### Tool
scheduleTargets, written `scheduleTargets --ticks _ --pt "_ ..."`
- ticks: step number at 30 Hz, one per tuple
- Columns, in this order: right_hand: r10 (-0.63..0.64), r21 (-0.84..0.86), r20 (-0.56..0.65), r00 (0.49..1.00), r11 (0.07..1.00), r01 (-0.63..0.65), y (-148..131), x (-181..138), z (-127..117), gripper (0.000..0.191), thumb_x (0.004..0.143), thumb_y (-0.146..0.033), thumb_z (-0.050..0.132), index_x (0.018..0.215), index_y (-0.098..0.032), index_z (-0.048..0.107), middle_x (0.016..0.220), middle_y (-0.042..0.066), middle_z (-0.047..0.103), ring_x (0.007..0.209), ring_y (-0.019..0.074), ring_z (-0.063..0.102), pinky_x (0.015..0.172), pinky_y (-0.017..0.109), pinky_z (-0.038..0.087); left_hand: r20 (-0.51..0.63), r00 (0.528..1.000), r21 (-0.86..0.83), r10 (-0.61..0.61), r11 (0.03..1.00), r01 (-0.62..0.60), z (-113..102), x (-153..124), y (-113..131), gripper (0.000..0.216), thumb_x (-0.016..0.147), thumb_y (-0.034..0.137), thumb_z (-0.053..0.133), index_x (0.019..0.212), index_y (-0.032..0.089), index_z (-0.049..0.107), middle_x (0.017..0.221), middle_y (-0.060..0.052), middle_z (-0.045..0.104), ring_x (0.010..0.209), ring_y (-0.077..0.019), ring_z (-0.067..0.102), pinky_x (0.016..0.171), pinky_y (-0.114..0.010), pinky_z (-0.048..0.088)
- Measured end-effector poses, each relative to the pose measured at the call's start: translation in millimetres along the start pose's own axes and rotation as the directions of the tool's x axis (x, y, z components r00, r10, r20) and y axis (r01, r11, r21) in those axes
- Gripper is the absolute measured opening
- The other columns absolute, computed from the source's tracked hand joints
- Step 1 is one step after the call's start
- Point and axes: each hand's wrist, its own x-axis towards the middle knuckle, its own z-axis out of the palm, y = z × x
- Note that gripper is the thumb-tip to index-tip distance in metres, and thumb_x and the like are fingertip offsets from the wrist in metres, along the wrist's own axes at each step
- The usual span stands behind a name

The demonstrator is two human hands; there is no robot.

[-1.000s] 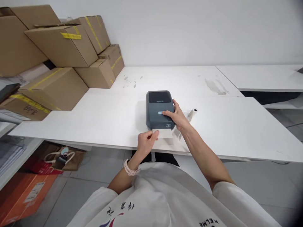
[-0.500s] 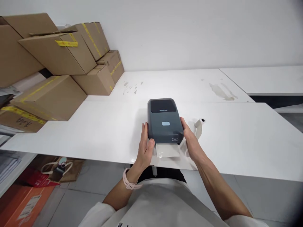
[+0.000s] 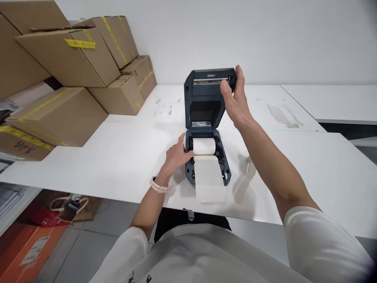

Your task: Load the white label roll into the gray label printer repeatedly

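A dark blue-grey label printer (image 3: 191, 175) stands on the white table with its lid (image 3: 207, 91) raised, showing the roller on the lid's inner side. Inside lies a white label roll (image 3: 204, 146); its label strip (image 3: 208, 175) runs over the front edge onto the table. My left hand (image 3: 176, 156) grips the left side of the base, thumb over the rim beside the roll. My right hand (image 3: 236, 103) is closed on the lid's upper right corner, thumb on the inner side. A loose curled paper strip (image 3: 246, 181) lies right of the printer, partly behind my right forearm.
Cardboard boxes (image 3: 69, 65) with yellow tape are stacked at the table's left. Grey marks show on the white table (image 3: 141, 157). Below at the left are an orange box (image 3: 29, 247) and a bag with light handles (image 3: 70, 208). A white wall stands behind.
The lid has swung up, exposing the label roll. My right hand has moved from the printer's right side up to the lid's corner. My left hand has shifted slightly up along the left side.
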Motion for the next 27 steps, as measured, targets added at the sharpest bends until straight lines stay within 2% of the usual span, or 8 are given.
scheduleTargets --ticks 5,8,11,13,16,19,22,27 --pt "-0.185 -0.227 -0.084 0.979 0.960 0.162 -26.5 -22.3 -4.0 0.066 0.102 -0.065 0.043 0.159 -0.034 0.033 0.161 0.009 0.046 0.154 0.0364 0.032 0.123 0.061 0.030 0.055 0.998 -0.072 0.002 0.997 0.002 4.0 1.3 -6.1 0.078 0.082 0.030 0.052 0.158 0.020 0.037 0.078 0.000 0.063 0.075 -0.0228 0.061 0.069 -0.033 0.043" --pt "-0.155 -0.280 0.265 0.952 0.932 0.230 -42.6 -46.4 0.6 0.041 0.100 -0.051 0.053 0.132 -0.027 0.061 0.133 0.011 0.067 0.130 0.0373 0.058 0.107 0.057 0.047 0.028 1.000 -0.017 0.011 1.000 -0.011 5.5 5.3 -5.4 0.076 0.080 0.026 0.050 0.156 0.018 0.041 0.079 -0.002 0.065 0.078 -0.0249 0.063 0.071 -0.034 0.044" --pt "0.061 -0.320 0.715 0.696 0.914 0.248 -39.3 -56.9 17.9 0.048 0.089 -0.048 0.067 0.131 -0.023 0.062 0.126 0.012 0.072 0.115 0.0379 0.067 0.092 0.051 0.053 0.022 0.999 0.045 0.024 0.999 -0.025 5.7 6.4 -3.1 0.074 0.080 0.024 0.048 0.153 0.019 0.045 0.077 -0.003 0.064 0.079 -0.0266 0.064 0.073 -0.035 0.044" --pt "0.165 -0.342 0.834 0.526 0.904 0.257 -31.4 -56.7 30.2 0.066 0.084 -0.049 0.072 0.142 -0.021 0.056 0.128 0.015 0.071 0.116 0.0400 0.067 0.095 0.052 0.052 0.022 0.999 0.051 0.033 0.998 -0.034 5.6 5.9 -2.3 0.073 0.080 0.024 0.048 0.153 0.019 0.045 0.075 -0.002 0.063 0.079 -0.0267 0.064 0.073 -0.035 0.045" --pt "0.168 -0.291 0.873 0.458 0.933 0.211 -21.7 -51.0 32.4 0.085 0.078 -0.051 0.076 0.152 -0.022 0.047 0.135 0.015 0.068 0.123 0.0403 0.065 0.102 0.053 0.050 0.024 0.999 0.036 0.030 0.999 -0.031 5.5 5.3 -3.0 0.076 0.079 0.024 0.048 0.155 0.018 0.043 0.076 -0.002 0.063 0.079 -0.0263 0.064 0.072 -0.034 0.045" --pt "-0.002 -0.059 0.870 0.493 0.992 0.108 -16.1 -43.6 2.1 0.093 0.072 -0.050 0.081 0.155 -0.028 0.046 0.152 0.010 0.059 0.132 0.0363 0.061 0.107 0.047 0.052 0.038 0.999 0.011 0.016 1.000 -0.016 5.2 5.3 -4.0 0.080 0.080 0.026 0.049 0.159 0.017 0.038 0.078 -0.003 0.065 0.079 -0.0260 0.064 0.070 -0.034 0.044" --pt "-0.154 0.180 0.758 0.634 0.983 0.024 -3.5 -36.5 -48.8 0.092 0.068 -0.045 0.086 0.152 -0.031 0.050 0.152 0.007 0.059 0.132 0.0332 0.061 0.106 0.044 0.053 0.048 0.999 -0.006 0.007 1.000 -0.007 5.2 5.1 -4.8 0.081 0.081 0.028 0.049 0.161 0.017 0.036 0.077 -0.002 0.064 0.077 -0.0256 0.063 0.069 -0.034 0.044" --pt "0.094 0.255 0.495 0.864 0.935 -0.248 59.2 -30.6 -95.4 0.084 0.061 -0.034 0.094 0.139 -0.031 0.061 0.130 0.009 0.072 0.117 0.0301 0.068 0.091 0.037 0.058 0.030 0.999 -0.031 0.020 0.999 -0.019 6.9 5.2 -6.2 0.078 0.080 0.026 0.048 0.158 0.019 0.040 0.072 0.000 0.060 0.073 -0.0238 0.060 0.069 -0.034 0.043"
